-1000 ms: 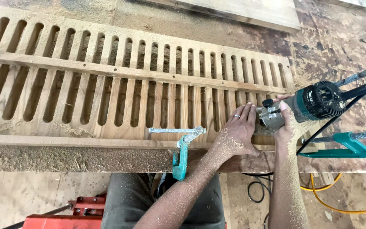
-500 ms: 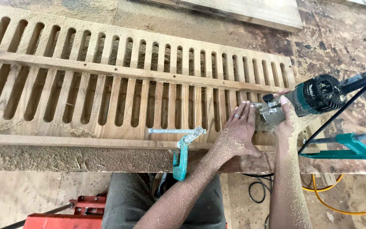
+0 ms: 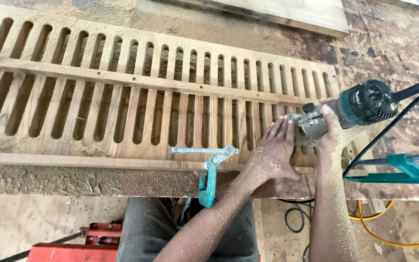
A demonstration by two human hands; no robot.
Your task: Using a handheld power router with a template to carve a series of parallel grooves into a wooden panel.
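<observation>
Head view: right hand clamped around the teal router, tilted lower and nudged leftward since a moment back, base seated at the slotted board's right end. Left hand spread flat, fingertips pressed against the router base, barely shifted. Teal clamps unmoved at the surface edge. Cutting apparently continuing, slot by slot.

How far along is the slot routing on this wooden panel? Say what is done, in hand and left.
Done: slots run nearly the whole wooden panel, sawdust everywhere. In hand: the right hand holds the teal router at the panel's right end, the left hand flat beside its base; teal clamps hold the work. Left: apparently only the last slots under the router.
</observation>
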